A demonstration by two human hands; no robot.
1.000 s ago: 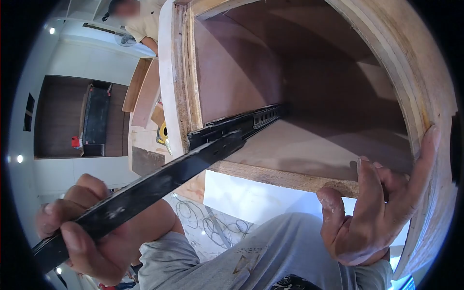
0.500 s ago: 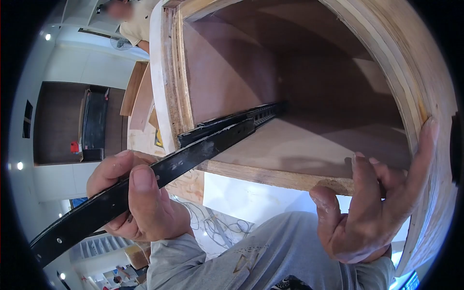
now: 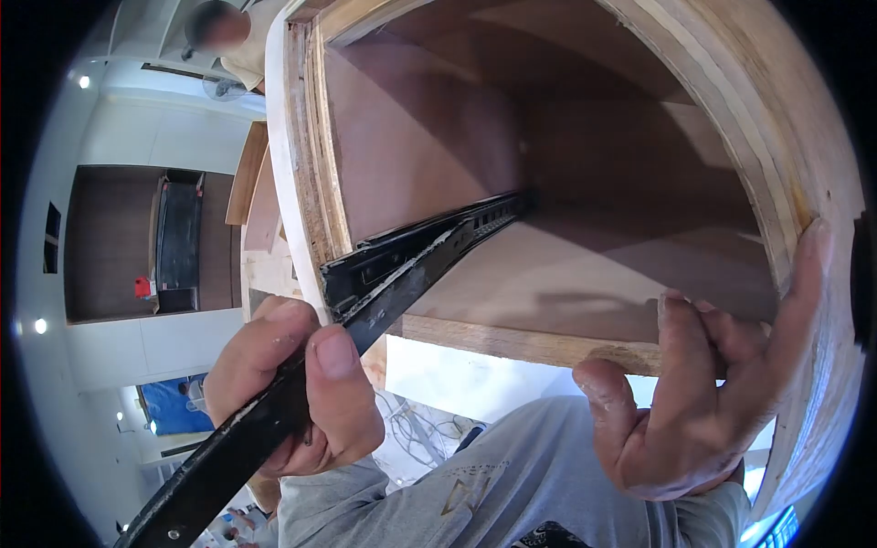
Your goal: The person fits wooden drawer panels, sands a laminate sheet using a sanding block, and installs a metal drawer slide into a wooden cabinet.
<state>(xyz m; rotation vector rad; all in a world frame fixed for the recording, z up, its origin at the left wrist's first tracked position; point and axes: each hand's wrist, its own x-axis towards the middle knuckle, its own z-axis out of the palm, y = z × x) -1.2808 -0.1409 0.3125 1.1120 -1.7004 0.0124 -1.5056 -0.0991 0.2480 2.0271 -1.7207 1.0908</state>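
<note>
My left hand point(image 3: 343, 402) is closed around the outer part of a black metal drawer slide point(image 3: 233, 457), thumb on top. The slide reaches from the lower left into the wooden cabinet box point(image 3: 521, 340). Its inner end runs along the left inside wall, where a black slide rail point(image 3: 352, 272) lies beside it; the far end is in shadow. My right hand point(image 3: 699, 402) rests at the box's lower right corner with fingers spread. One finger lies along the thick right edge point(image 3: 793, 205), and other fingertips reach over the front edge.
Wooden boards point(image 3: 245, 173) stand left of the box. Behind them is a dark wall recess point(image 3: 110, 242). Another person point(image 3: 247, 46) is at the upper left. Tangled cables point(image 3: 416, 434) lie on the floor beyond my leg.
My left hand has moved right and toward the box with the drawer slide, which now points more steeply downward at its outer end. My right hand stays at the corner.
</note>
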